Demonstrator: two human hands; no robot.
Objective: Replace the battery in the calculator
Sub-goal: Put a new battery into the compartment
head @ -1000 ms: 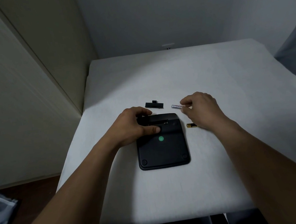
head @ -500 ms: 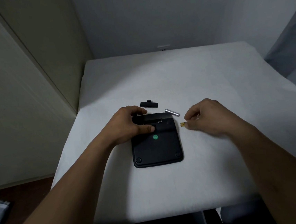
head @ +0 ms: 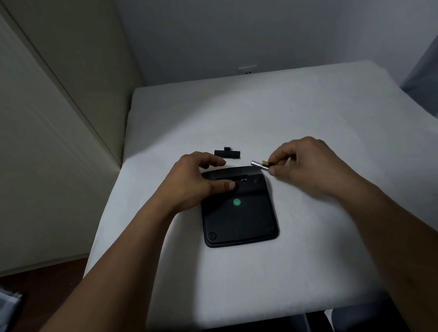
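A pale door or cupboard panel (head: 35, 130) stands on the left, next to a grey wall (head: 252, 23). A bit of dark wood floor (head: 50, 283) shows below it. A table with a white cloth (head: 250, 283) fills the middle, and a wall socket (head: 248, 69) sits just behind its far edge.

The black calculator (head: 240, 217) lies face down near the middle of the table. Its back has a small green round sticker (head: 237, 202), and a long slot near its top edge is open. A small black cover (head: 227, 153) lies on the cloth just past the calculator, not touching it.

The left hand (head: 198, 182) rests on the calculator's top left part. Its thumb presses flat on the back and its other fingers curl over the far edge, spread a little.

The right hand (head: 309, 168) is just right of the calculator's top corner. Its thumb and first finger pinch one end of a small battery (head: 265, 163). A silver battery (head: 256, 163) is right beside it; whether they touch is hard to tell.
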